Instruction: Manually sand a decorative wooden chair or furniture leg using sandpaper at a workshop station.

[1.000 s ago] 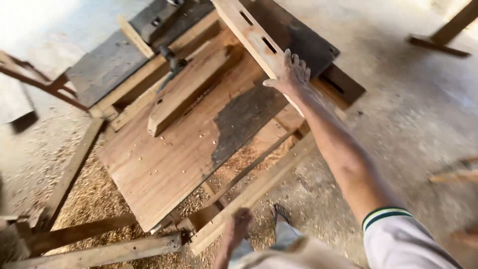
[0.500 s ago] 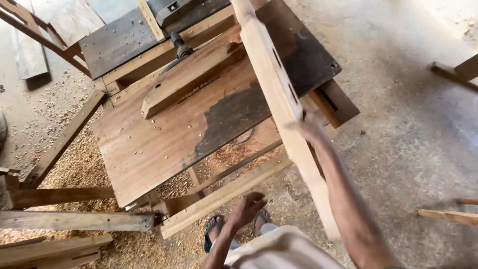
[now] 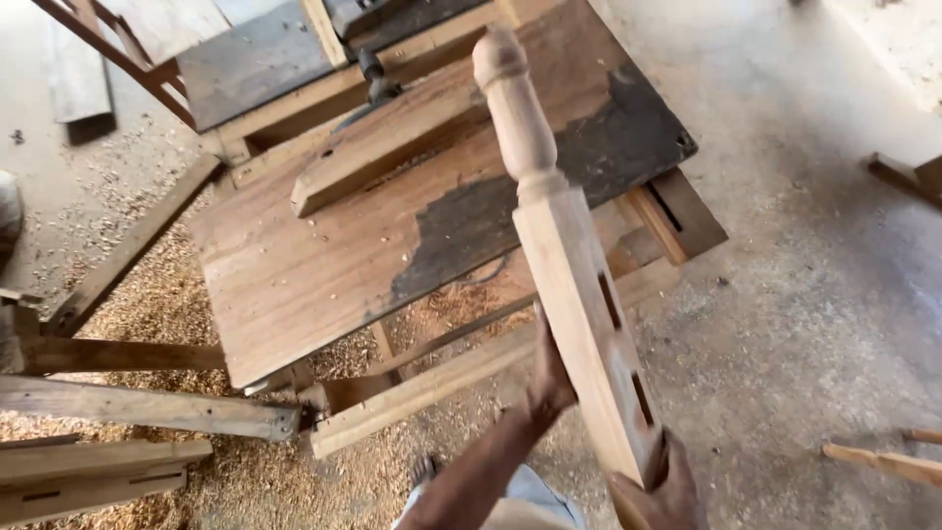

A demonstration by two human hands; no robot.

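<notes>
Both hands grip a post (image 3: 574, 285) of pale, smooth, matt bare wood with a turned round end. Beyond the left hand (image 3: 548, 378), the table (image 3: 294, 265) is brown wood, worn, with a dark rough patch. Below it lies coarse sawdust (image 3: 147, 294).

Illumination is daylight, bright and diffuse, strongest toward 1 o'clock, where the concrete floor (image 3: 834, 196) washes out to near white. Shadows are soft and short. The turned wooden post (image 3: 569, 265) is lit evenly on its upper face, its slotted side slightly darker. Motion blur softens the left hand (image 3: 549, 378) and right hand (image 3: 662, 491) at 6 o'clock. The sawdust (image 3: 147, 294) at 8 o'clock stays fairly sharp. Wide-angle distortion bends straight boards near the frame edges. Compression smears fine grain on the wooden tabletop (image 3: 314, 265).
</notes>
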